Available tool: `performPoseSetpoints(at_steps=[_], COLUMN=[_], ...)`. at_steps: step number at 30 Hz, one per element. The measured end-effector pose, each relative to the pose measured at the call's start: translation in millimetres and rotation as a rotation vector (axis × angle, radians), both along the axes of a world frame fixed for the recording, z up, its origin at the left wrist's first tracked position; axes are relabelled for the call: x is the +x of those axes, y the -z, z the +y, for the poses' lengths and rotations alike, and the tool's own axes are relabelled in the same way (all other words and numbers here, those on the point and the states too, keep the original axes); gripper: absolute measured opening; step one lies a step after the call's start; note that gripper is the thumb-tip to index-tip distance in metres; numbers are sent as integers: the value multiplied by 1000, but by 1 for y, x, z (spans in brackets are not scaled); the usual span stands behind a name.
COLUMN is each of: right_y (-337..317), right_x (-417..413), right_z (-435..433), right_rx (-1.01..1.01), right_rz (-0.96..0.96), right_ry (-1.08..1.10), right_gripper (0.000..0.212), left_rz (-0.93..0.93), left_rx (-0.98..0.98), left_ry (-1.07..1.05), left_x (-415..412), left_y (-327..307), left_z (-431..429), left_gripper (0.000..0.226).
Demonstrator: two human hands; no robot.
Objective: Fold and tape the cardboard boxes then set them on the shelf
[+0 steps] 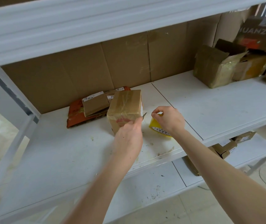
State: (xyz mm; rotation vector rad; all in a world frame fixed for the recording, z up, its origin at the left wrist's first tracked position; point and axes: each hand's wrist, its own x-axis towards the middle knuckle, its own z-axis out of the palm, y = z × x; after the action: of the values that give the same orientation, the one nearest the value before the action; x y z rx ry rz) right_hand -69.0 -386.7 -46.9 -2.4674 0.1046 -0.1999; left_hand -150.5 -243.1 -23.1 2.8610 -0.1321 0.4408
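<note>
Cardboard box (124, 107): a small brown box, closed and wrapped in clear tape, is seen standing on the white shelf (64, 151). It sits about midway across the shelf, turned at an angle to the front edge. A red print is seen on its near face.
Left hand (129, 135): it is reached in from below, and its fingertips are pinched on the box's near right corner. A small dark tab sticks out at that corner.
Right hand (169, 120): it is curled over the top of the tape roll and grips it. A small white strip is pinched between thumb and forefinger.
Tape roll (158, 129): a yellow roll with a band of black and white marks is set on the shelf just right of the box. It is largely covered by the hand.
Flattened boxes (95, 104): a brown one with white labels is laid on an orange one, just behind and left of the standing box.
Open boxes (216, 68): several worn boxes with raised flaps are grouped at the far right of the same shelf, well apart from the hands.
Cardboard sheet (80, 75): the back of the shelf is lined with it.
Lower shelf (153, 183): small boxes (224, 147) are seen on it at the right.
</note>
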Motion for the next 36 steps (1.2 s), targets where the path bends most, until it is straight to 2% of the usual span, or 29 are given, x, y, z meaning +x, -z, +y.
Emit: performPoseSetpoints(at_steps=[5, 10, 18, 29, 32, 36], right_y=[-3, -7, -11, -21, -22, -12], right_x=[-4, -8, -10, -15, -15, -20], right_z=[3, 8, 5, 14, 8, -1], right_rx=[-44, -97, -139, -168, -86, 176], right_rz=[-25, -46, -46, -103, -72, -36], right_ry=[16, 34, 38, 24, 43, 96], right_gripper=[16, 19, 20, 21, 17, 14], left_rz=[43, 102, 78, 160, 152, 141], left_rx=[23, 42, 0, 119, 104, 75], left_ry=[-52, -87, -77, -123, -110, -74], left_x=[8, 11, 3, 16, 19, 15], left_y=[-2, -7, -15, -29, -27, -19], left_z=[-8, -12, -9, -17, -17, -18], left_gripper=[53, 40, 42, 37, 41, 42])
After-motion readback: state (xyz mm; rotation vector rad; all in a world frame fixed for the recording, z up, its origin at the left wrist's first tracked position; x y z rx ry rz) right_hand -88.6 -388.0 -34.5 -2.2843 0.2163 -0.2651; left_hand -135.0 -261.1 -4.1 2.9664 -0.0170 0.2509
